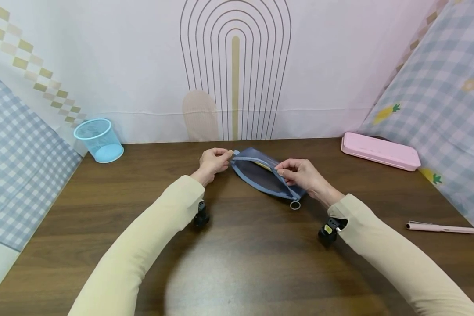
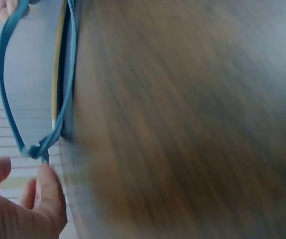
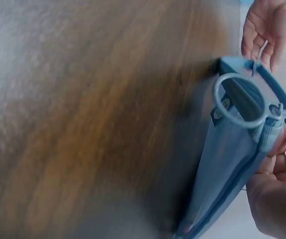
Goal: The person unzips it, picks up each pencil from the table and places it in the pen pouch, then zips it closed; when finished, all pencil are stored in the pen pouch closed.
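A blue mesh zipper pouch (image 1: 256,177) stands over the table with its mouth spread wide. My left hand (image 1: 214,163) pinches the small tab at its left end with thumb and fingertips. On the far rim, my right hand (image 1: 300,174) holds the zipper edge between thumb and fingers. A metal pull ring (image 1: 295,205) hangs from the right end of the zipper, large in the right wrist view. Inside the pouch lies a thin yellow stick-like thing (image 1: 262,166), perhaps a pencil; most of it is hidden.
At the back left stands a light blue mesh pen cup (image 1: 109,151). A pink case (image 1: 379,151) lies at the back right, and a pale pen (image 1: 440,228) rests near the right edge. Patterned cloth (image 1: 142,66) rises behind the wooden table (image 1: 229,272).
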### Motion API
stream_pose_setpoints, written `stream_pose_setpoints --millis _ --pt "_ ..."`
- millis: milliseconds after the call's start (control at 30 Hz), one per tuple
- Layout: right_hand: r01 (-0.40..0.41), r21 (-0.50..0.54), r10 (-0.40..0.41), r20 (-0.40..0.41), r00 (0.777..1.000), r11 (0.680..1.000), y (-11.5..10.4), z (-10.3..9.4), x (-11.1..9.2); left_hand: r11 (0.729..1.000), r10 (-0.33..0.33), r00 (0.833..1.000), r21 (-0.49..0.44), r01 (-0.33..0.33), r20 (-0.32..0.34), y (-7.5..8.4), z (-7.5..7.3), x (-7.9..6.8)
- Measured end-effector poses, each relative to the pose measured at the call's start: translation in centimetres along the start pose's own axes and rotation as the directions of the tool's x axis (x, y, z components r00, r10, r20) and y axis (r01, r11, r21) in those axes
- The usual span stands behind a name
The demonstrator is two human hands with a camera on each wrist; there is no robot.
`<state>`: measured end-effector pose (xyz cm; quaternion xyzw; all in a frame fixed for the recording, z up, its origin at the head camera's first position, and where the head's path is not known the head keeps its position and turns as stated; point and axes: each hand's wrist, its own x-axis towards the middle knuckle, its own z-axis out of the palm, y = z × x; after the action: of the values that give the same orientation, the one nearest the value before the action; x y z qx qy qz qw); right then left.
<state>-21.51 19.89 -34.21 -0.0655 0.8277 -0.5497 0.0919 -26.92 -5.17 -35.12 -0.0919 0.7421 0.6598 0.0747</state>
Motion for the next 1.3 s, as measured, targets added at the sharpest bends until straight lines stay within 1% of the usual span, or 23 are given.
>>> stream_pose_setpoints --millis 100,167,300,433,533,600,733,867,1000,1067,1133,1300 --pt "0.015 -0.052 -0.012 0.044 0.999 0.999 0.0 -0.1 0.0 0.997 -0.062 0.996 0.057 0.059 0.065 -0.3 -0.8 0.0" --pt "0.026 -0.073 -0.021 0.068 0.997 0.997 0.0 -0.1 0.1 0.993 -0.097 0.99 0.07 0.09 0.102 -0.4 -1.1 -0.1" --pt "0.05 -0.089 -0.042 0.092 0.995 0.995 0.1 -0.3 0.1 0.991 -0.135 0.979 0.041 0.13 0.152 -0.6 -1.5 -0.1" --pt "0.065 -0.117 -0.055 0.085 0.995 0.991 0.3 -0.6 0.0 0.986 -0.166 0.965 0.02 0.166 0.201 -0.6 -1.6 -0.3" --pt "0.076 -0.141 -0.067 0.07 0.995 0.987 0.4 -0.8 0.0 0.984 -0.176 0.958 0.018 0.177 0.224 -0.6 -1.5 -0.6" --pt "0.092 -0.158 -0.082 0.064 0.995 0.983 0.5 -0.9 0.0 0.985 -0.173 0.96 0.01 0.175 0.219 -0.6 -1.5 -0.7" --pt "0.099 -0.186 -0.094 0.039 0.995 0.978 0.5 -0.8 -0.2 0.985 -0.162 0.971 -0.027 0.169 0.178 -0.7 -1.2 -1.1" --pt "0.049 -0.189 -0.06 -0.052 0.997 0.981 0.6 -1.4 -0.6 0.985 -0.155 0.977 -0.052 0.164 0.145 -0.7 -0.9 -1.4" --pt "-0.017 -0.185 -0.008 -0.135 0.991 0.983 1.2 -2.6 -1.2 0.986 -0.145 0.981 -0.059 0.153 0.125 -0.9 -1.1 -1.6" --pt "-0.048 -0.173 0.024 -0.135 0.991 0.984 1.5 -3.2 -1.5 0.986 -0.143 0.982 -0.064 0.152 0.12 -1.1 -1.2 -1.6" --pt "-0.084 -0.159 0.066 -0.117 0.991 0.984 1.8 -3.6 -1.7 0.986 -0.147 0.982 -0.066 0.155 0.117 -1.3 -1.4 -1.6" --pt "-0.175 -0.091 0.173 -0.034 0.984 0.98 2.1 -4.0 -1.9 0.984 -0.15 0.983 -0.083 0.16 0.11 -1.8 -1.7 -1.5"
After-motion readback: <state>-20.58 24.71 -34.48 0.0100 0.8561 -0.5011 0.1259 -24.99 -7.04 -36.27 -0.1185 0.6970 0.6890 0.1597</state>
